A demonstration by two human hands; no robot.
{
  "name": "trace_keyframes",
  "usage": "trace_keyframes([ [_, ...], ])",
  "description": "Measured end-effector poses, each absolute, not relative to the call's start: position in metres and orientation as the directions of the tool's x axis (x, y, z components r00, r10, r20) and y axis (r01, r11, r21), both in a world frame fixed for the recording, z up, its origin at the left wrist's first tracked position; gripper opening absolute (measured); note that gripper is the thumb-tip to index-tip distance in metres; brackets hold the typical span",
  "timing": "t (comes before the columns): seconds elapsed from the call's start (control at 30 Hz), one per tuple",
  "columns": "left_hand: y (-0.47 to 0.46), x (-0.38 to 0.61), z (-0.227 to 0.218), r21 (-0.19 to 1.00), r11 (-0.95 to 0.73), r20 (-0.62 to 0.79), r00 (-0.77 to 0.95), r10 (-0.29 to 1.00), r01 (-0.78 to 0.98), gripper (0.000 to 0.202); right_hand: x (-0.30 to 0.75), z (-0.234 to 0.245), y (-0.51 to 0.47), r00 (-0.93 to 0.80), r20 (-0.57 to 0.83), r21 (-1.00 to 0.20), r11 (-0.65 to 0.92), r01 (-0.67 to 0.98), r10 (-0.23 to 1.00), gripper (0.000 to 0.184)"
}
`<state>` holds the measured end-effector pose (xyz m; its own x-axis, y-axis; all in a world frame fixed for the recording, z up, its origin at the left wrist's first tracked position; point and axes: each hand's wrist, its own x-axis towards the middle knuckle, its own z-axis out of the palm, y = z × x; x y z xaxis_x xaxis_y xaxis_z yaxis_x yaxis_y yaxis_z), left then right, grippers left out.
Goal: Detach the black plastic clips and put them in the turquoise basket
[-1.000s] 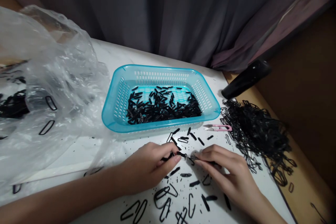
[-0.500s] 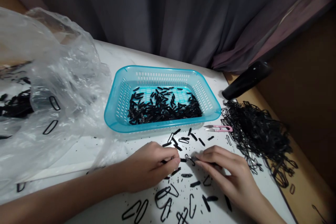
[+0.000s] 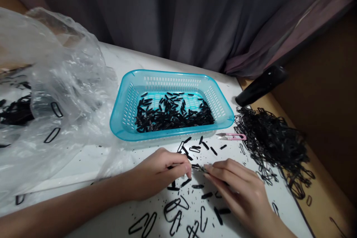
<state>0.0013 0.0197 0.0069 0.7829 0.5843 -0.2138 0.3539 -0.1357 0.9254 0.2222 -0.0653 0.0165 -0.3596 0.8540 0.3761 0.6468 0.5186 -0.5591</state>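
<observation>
- My left hand (image 3: 158, 173) is curled, thumb and forefinger pinched on one end of a small black piece (image 3: 196, 167); my right hand (image 3: 237, 189) meets it fingertip to fingertip and pinches the other end.
- I cannot tell whether the right fingers also hold a small tool; something thin glints there, too small to make out.
- The blue basket (image 3: 126, 108) sits just beyond my hands on the white table (image 3: 117, 59). It holds a layer of short black pieces (image 3: 173, 113), heaped across the bottom and thicker toward the near wall.
- The clear plastic bag (image 3: 50, 93) lies crumpled to my left, with black loops (image 3: 13, 111) showing through it, some of them long ovals.
- The piece in my grip is short, dark and narrow, like those in the basket. Most of it is hidden by my fingertips.
- It sits in the small gap between the two hands, just above the table, near the front rim of the basket.
- Loose black pieces and open loops (image 3: 178, 208) are scattered on the table below and around my hands.
- A pink pair of snips (image 3: 232, 136) lies just beyond my right hand, beside a large tangled pile of black loops (image 3: 276, 145) at the table's right edge.
</observation>
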Motion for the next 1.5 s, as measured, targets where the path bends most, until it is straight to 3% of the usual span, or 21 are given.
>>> trace_keyframes([
  [1.1,0.019,0.002,0.008,0.906,-0.147,-0.242,0.771,0.588,0.396,0.030,0.218,0.022,-0.067,-0.345,0.360,-0.498,0.491,0.715,0.867,0.017],
  [1.5,0.016,-0.002,-0.006,0.896,-0.312,-0.100,0.827,0.554,0.317,0.032,0.218,0.018,-0.067,-0.383,0.317,-0.444,0.493,0.748,0.868,0.018],
])
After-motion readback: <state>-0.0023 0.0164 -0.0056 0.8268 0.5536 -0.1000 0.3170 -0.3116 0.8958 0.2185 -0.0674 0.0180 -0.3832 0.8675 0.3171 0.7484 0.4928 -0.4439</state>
